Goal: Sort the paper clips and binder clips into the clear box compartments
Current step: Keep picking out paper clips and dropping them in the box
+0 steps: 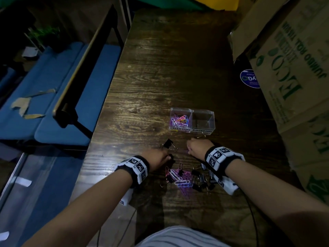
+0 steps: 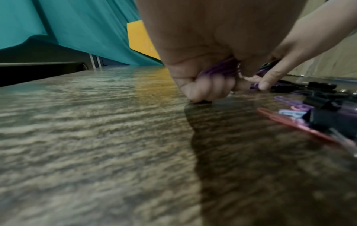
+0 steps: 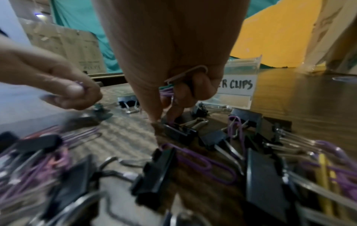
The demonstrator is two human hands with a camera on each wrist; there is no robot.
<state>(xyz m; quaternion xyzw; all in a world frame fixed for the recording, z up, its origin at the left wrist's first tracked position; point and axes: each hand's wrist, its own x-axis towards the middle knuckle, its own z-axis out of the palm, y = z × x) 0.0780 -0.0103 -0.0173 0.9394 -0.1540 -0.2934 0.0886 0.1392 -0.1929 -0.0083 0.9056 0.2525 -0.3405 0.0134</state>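
Dark wood tabletop [image 1: 160, 72] carries all task items. Head view: the clear box [image 1: 192, 122] sits mid-table, toward the right edge. Its left compartment, labelled for paper clips, holds coloured clips; its right compartment looks bare of clips. A mixed pile [image 1: 188, 179] of paper clips and black binder clips lies between the two wrists, toward the near edge. One binder clip [image 1: 168, 144] lies apart, just beyond the left hand [image 1: 158, 157]. Cardboard cartons [image 1: 293, 77] stand along the right edge; blue seats [image 1: 53, 104] lie past the left edge.

Head view shows only the backs of both hands; their grip is hidden there. The wrist views supply it.

Left wrist view: the left hand's fingers [image 2: 204, 90] are clenched around purple paper clips [image 2: 220, 68], knuckles down on the tabletop.

Right wrist view: the right hand [image 3: 173, 73] grasps a bundle of paper clips [image 3: 170, 87] in pink, green and purple in its curled fingers. Its fingertips reach down among the binder clips [image 3: 179, 133]. The box label reading "CLIPS" [image 3: 239, 84] shows just behind the hand. Binder clips in the foreground block much of the pile and are blurred.
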